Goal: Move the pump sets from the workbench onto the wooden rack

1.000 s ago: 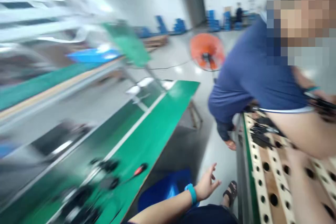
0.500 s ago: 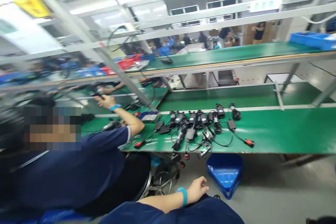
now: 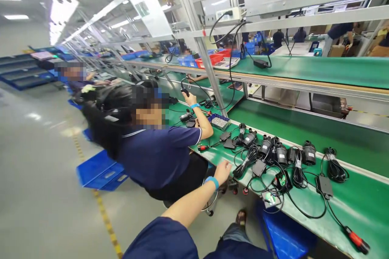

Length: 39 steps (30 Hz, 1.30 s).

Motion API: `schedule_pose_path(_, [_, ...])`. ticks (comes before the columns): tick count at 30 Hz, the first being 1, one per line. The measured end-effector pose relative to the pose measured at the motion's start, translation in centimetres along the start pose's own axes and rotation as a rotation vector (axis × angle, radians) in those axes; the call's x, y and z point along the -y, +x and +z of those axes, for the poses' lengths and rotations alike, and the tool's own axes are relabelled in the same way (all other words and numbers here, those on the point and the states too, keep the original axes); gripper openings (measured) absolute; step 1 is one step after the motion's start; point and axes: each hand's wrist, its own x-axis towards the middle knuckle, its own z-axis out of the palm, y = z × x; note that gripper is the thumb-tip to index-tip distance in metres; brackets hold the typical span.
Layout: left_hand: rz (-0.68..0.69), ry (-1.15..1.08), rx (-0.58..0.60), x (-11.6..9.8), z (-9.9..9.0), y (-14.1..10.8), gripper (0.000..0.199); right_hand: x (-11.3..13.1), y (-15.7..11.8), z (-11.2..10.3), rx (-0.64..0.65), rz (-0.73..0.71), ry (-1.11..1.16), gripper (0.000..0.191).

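My left hand (image 3: 223, 172), with a blue band at its wrist, reaches out over the table's near edge. Its fingers are loosely bent and I see nothing in them. Closest to it lies a bundled black cable (image 3: 247, 161). Beyond that, several black cylindrical pump-like units (image 3: 281, 153) stand in a row with coiled leads. Small grey boxes (image 3: 259, 167) are wired among them, and green circuit boards (image 3: 271, 199) lie near the edge. A red-and-black connector (image 3: 356, 239) ends one cable at the lower right. My right hand is out of view.
A co-worker in a dark blue shirt (image 3: 164, 158) sits close on the left, holding up a black part (image 3: 184, 91). A tray of small parts (image 3: 220, 122) lies by the metal post (image 3: 209, 73). Under the table is a blue bin (image 3: 282, 230); blue crates (image 3: 101, 170) lie behind the co-worker.
My view has swung left and come nearer the table. My left hand has lifted from my lap towards the table edge. The co-worker still holds an arm up.
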Motion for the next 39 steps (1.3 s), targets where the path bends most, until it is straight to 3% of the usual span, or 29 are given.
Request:
schedule_pose_path(2, [0.026, 0.018, -0.022, -0.4, -0.4, 4.2, 0.03, 1.4, 1.8, 2.0, 0.054, -0.026, 0.013, 0.053])
schedule_pose_path(4, [0.093, 0.032, -0.007, -1.4, 0.3, 8.2, 0.034, 4.5, 4.3, 5.3, 0.127, -0.088, 0.037, 0.052])
schedule_pose_path(8, [0.274, 0.088, 0.112, -5.0, 3.2, 15.0, 0.046, 13.0, 9.6, 14.4, 0.21, -0.215, 0.085, 0.052])
schedule_pose_path(10, [0.3, 0.148, 0.185, -6.5, 4.5, 17.5, 0.061, 16.1, 11.3, 18.9, 0.233, -0.237, 0.097, 0.05])
schedule_pose_path(14, [0.259, 0.288, 0.302, -7.8, 5.7, 19.9, 0.097, 18.3, 12.2, 25.0, 0.322, -0.25, -0.011, 0.04])
schedule_pose_path(17, [0.219, 0.351, 0.359, -8.2, 4.9, 20.8, 0.091, 18.4, 12.5, 26.5, 0.368, -0.267, -0.142, 0.043])
schedule_pose_path(22, [0.16, 0.338, 0.377, -10.0, 0.1, 23.3, 0.059, 18.1, 13.9, 27.1, 0.378, -0.256, -0.178, 0.051])
schedule_pose_path(28, [0.163, 0.127, 0.314, -15.2, -8.2, 24.4, 0.06, 18.7, 15.5, 29.0, 0.308, -0.28, -0.279, 0.06])
schedule_pose_path(33, [0.192, 0.016, 0.397, -19.7, -14.7, 21.5, 0.059, 20.4, 17.3, 31.3, 0.244, -0.308, -0.338, 0.047])
schedule_pose_path(36, [0.249, 0.074, 0.468, -22.2, -17.9, 18.3, 0.063, 21.0, 18.6, 33.2, 0.251, -0.292, -0.352, 0.034])
schedule_pose_path(39, [0.321, 0.076, 0.455, -24.2, -20.7, 15.0, 0.059, 21.2, 19.5, 34.9, 0.233, -0.265, -0.37, 0.026])
